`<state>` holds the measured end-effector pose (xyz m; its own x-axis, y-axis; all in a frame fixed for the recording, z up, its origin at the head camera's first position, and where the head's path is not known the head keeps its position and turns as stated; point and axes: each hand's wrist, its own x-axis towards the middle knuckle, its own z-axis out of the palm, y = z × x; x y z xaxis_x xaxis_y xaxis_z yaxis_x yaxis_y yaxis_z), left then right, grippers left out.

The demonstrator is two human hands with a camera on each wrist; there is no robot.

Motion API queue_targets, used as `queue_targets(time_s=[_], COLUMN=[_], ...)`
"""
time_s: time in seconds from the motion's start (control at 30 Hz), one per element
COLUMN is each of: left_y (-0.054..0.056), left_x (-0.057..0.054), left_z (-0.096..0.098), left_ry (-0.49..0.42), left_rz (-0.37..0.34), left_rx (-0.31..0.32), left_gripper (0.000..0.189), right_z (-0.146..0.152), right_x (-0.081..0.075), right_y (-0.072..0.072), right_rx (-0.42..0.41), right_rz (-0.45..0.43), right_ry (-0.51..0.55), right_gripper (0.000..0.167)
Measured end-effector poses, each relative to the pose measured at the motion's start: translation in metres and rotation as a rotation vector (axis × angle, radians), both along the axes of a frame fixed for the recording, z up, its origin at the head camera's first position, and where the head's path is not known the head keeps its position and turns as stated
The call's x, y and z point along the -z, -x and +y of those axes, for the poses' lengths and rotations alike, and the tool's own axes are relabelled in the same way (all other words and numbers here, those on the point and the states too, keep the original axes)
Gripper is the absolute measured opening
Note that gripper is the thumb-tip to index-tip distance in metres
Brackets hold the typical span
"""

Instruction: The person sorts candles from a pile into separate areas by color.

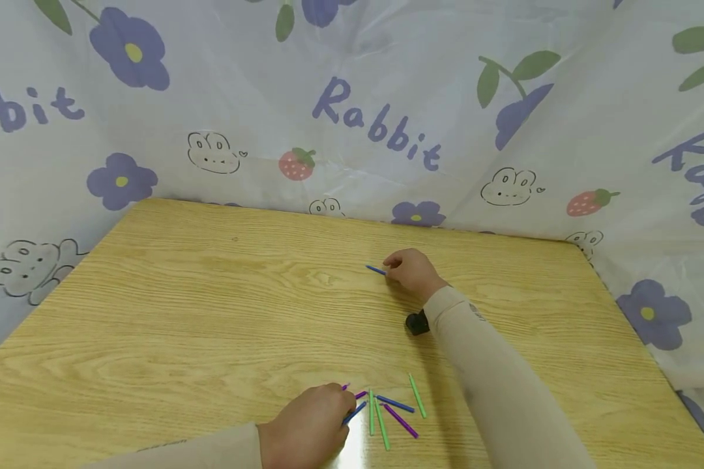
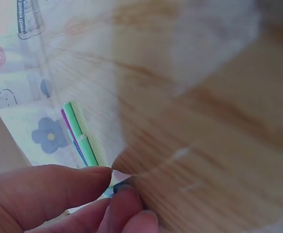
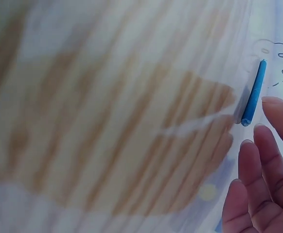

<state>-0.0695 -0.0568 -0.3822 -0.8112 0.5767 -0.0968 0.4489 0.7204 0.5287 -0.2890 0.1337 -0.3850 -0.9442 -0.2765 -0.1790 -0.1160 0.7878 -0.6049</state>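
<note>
A slim blue stick (image 1: 375, 269) with a narrow tip lies on the wooden table, in front of my right hand (image 1: 413, 272). In the right wrist view a small gap separates that blue stick (image 3: 254, 94) from my thumb and fingers (image 3: 270, 160). Near the front edge my left hand (image 1: 311, 423) bends over a group of thin sticks. Its thumb and fingertips pinch a second blue stick (image 1: 354, 413), largely covered in the left wrist view. Purple sticks (image 1: 360, 395) peek out beside this hand. Green sticks (image 2: 78, 128) lie just past its thumb.
Right of my left hand lie another blue stick (image 1: 395, 404), a purple stick (image 1: 400, 421) and several green sticks (image 1: 418, 396). A black object (image 1: 416, 323) shows at my right wrist. White printed cloth (image 1: 258, 98) rises behind the table (image 1: 211, 312).
</note>
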Motion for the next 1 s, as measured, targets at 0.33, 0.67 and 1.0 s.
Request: queue_targets(time_s=[0.33,0.67,1.0], left_y=[0.003,0.004,0.005], left_x=[0.003,0.005,0.003], left_z=[0.000,-0.003,-0.002], left_ry=[-0.005,-0.006,-0.008], left_rz=[0.039,0.047,0.017], left_rx=[0.012,0.017,0.023], left_gripper=[0.019,0.018,0.014], right_z=[0.004,0.007,0.007], right_x=[-0.004,-0.007,-0.014], right_y=[-0.004,-0.010,-0.020], right_rx=[0.022,0.034,0.048], right_rz=[-0.005,0.022,0.017], right_ry=[0.080,0.126,0.198], right_gripper=[0.031,0.031,0.031])
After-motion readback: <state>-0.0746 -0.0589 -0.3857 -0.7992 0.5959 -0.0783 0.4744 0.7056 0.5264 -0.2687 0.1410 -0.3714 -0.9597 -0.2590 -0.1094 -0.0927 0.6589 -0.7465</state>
